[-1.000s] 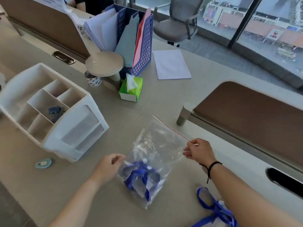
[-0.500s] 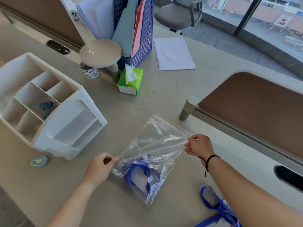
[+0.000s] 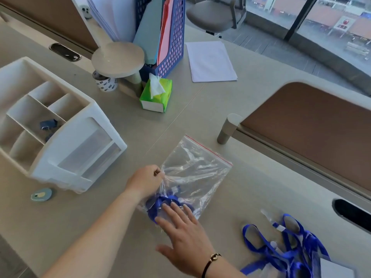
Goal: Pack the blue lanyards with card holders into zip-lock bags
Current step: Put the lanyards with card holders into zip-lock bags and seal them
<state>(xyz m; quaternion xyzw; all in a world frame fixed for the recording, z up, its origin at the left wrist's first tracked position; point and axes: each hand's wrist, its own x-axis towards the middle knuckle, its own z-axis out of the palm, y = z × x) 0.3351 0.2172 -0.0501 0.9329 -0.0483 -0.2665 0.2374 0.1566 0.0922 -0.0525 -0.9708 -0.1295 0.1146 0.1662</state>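
**Pressing the packed lanyard flat in the bag**

While lying on the desk (image 3: 261, 121), holds one bundled blue lanyard (image 3: 160, 203) low in its near corner: the zip-lock bag (image 3: 192, 173), clear and crinkled, red-lined mouth (image 3: 208, 150) turned away toward the far right. Judged thin, slippery and nearly weightless, so likely to slide or puff with trapped air unless pinned. Ribbon inside soft and springy, card holder flat and stiffer; nothing fragile. Best taken hold of at an edge or corner of the film, or along the stiffer zip strip, never by the loose middle.

Left hand (image 3: 144, 182) at the bag's left edge, fingers curled, grip pinching a fold of the plastic and drawing it taut. Right hand (image 3: 180, 231) reaching in from below, palm down, fingers straight and spread, fingertips laid on the bag over the lanyard; grip not closed, pressing rather than grasping. Dark cord bracelet (image 3: 210, 261) at that wrist.

Whether the zip is sealed: cannot tell. Probably a smoothing step, pushing air out before or after closing.

Near right, well apart from the bag, a loose heap of more lanyards (image 3: 285, 251) still unpacked. Further out, a white organiser (image 3: 66, 149) on the left, a green tissue box (image 3: 156, 95), a blue file rack (image 3: 170, 43), a paper stack (image 3: 210, 61).
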